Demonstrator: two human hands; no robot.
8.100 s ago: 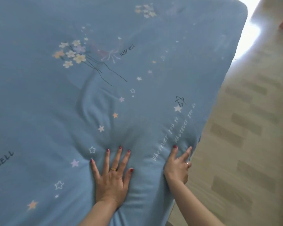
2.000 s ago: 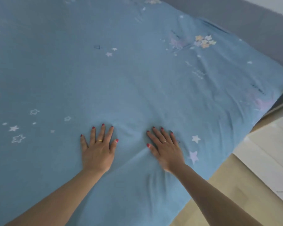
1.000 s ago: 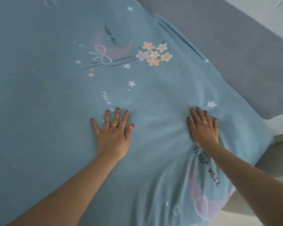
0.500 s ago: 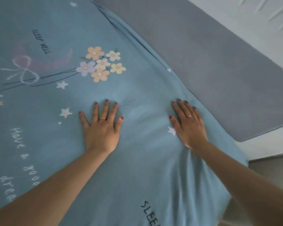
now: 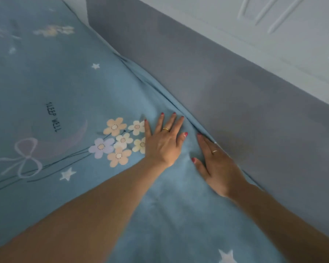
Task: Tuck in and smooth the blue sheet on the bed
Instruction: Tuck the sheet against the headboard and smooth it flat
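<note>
The blue sheet [image 5: 68, 88], printed with stars, flowers and the words "SLEEP WELL", covers the bed across the left and bottom of the view. My left hand [image 5: 164, 142] lies flat on it with fingers spread, partly over the flower print. My right hand [image 5: 216, 164] presses flat along the sheet's edge, its fingers slid into the seam where the sheet meets the grey headboard [image 5: 235, 95]. Small folds run along that seam above my hands. Neither hand holds anything.
The grey padded headboard runs diagonally from top left to lower right. Behind it stands a white wall [image 5: 273, 25] with raised moulding lines.
Both hands have slid across the sheet toward the headboard. My right hand now reaches the seam at the headboard, and my left hand sits beside the flower print.
</note>
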